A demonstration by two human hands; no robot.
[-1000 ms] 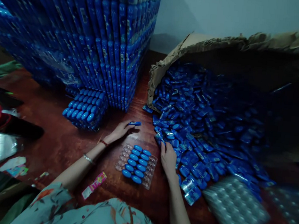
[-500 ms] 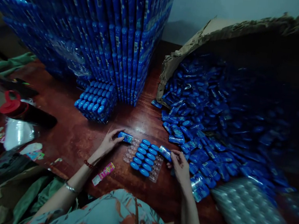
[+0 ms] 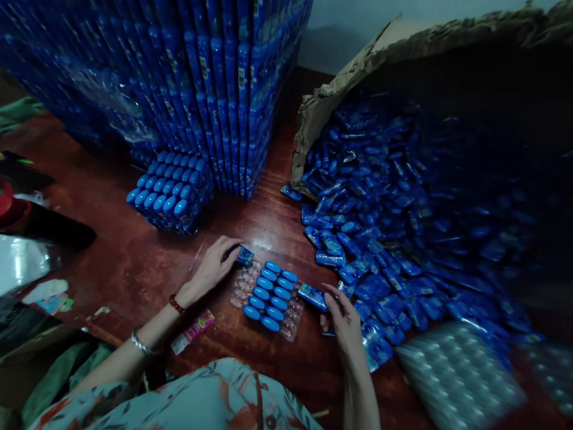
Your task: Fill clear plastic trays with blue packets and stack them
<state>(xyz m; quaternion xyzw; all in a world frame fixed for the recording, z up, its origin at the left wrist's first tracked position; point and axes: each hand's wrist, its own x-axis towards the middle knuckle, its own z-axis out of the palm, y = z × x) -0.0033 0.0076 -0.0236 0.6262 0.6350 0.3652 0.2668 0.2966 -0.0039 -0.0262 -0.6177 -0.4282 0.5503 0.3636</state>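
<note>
A clear plastic tray [image 3: 291,322] lies on the brown table, with two columns of blue oval packs [image 3: 267,285] standing in its middle and bare pockets on both sides. At its upper left, my left hand [image 3: 215,260] is closed on a small blue pack [image 3: 245,256], its fingers partly covering it. On the right side, my right hand [image 3: 343,313] pinches another blue pack [image 3: 312,296] by its right end, and that pack's left end reaches the tray's edge.
Stacked blue packs [image 3: 178,78] rise at the back left, beside a smaller block [image 3: 163,184]. A torn cardboard box [image 3: 320,114] spills loose blue packs [image 3: 365,228] at the right. Molded trays [image 3: 460,381] lie lower right; a red-lidded bottle [image 3: 50,221] lies left.
The view has shifted, moving the surroundings leftward in the picture. My left hand has turned and now covers more of its pack. The right pack lies more level, still in my right hand.
</note>
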